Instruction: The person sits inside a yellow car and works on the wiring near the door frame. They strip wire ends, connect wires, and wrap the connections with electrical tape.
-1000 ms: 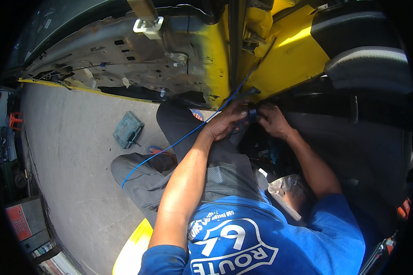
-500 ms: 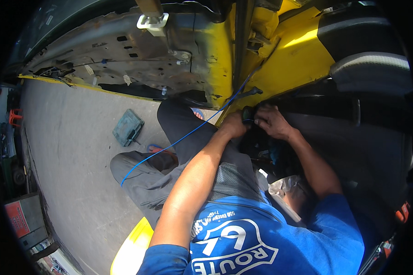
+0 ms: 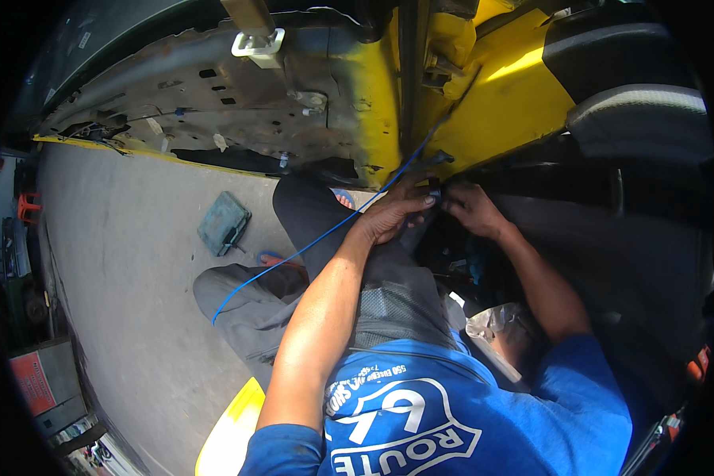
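Wire (image 3: 328,230), thin and blue, slants across the lap from about eight o'clock up to one, passing close over the left hand (image 3: 393,213); from where I stand I can't tell if it brushes the skin. The person sits in the opening of a stripped vehicle, both hands drawn together ahead of the lap.

What matters sits right between them: a small dark piece (image 3: 435,190), too shaded and too covered by fingers to name. It lies at two o'clock from the left hand and at ten o'clock from the right hand (image 3: 470,209). The part that shows seems to run roughly twelve to six, though its ends are hidden, so I wouldn't swear to that axis. The left hand is the nearer: it is closed on the piece, thumb laid against it. The right hand is narrow, its fingers bent and the tips right beside the piece; whether they pinch it I can't tell.

Just off at twelve o'clock from the hands is a dark stub (image 3: 436,160), against the yellow panel (image 3: 516,99) that spreads toward one o'clock. The bare metal door (image 3: 186,83) stands at ten. At nine, well apart, a teal case (image 3: 224,224) lies on the concrete floor (image 3: 119,254), and a clear plastic bag (image 3: 493,324) rests at five, by the waist.
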The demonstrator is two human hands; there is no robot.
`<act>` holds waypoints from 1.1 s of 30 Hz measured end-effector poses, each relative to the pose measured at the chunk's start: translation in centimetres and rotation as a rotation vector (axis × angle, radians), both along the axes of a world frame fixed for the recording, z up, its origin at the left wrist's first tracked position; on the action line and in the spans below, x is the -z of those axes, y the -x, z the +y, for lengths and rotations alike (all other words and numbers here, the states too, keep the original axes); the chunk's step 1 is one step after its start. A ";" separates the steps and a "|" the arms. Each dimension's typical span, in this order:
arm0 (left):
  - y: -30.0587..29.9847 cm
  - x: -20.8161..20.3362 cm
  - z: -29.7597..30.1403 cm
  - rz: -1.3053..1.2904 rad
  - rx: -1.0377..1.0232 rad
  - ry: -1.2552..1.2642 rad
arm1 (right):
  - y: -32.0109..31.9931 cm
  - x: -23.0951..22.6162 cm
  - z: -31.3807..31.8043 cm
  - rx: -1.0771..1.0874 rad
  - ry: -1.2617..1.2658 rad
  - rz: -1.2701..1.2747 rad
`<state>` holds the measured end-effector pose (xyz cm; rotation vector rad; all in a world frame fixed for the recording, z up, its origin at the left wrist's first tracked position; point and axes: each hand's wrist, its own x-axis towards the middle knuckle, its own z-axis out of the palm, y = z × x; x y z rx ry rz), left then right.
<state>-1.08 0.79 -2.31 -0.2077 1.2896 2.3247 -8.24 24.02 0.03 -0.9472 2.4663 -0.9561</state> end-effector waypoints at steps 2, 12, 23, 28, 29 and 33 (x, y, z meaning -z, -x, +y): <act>0.2 0.0 -0.4 -0.097 0.081 -0.127 | -0.1 -0.1 0.0 -0.001 0.075 0.000; -0.4 2.8 3.0 0.417 0.009 1.076 | -0.3 -2.0 0.0 -0.035 -0.011 -0.071; 0.7 0.3 0.3 -0.154 -0.122 -0.195 | 0.3 -0.9 0.4 -0.116 -0.086 0.009; 0.3 -0.1 0.6 0.049 0.042 0.195 | 0.3 -0.7 -0.3 -0.167 -0.034 -0.001; 0.0 -0.1 1.0 0.171 0.046 0.400 | 0.3 -0.8 -0.3 -0.158 -0.055 0.012; -0.3 -0.1 2.1 0.365 0.002 0.795 | 0.4 -1.5 -0.4 0.008 -0.041 -0.292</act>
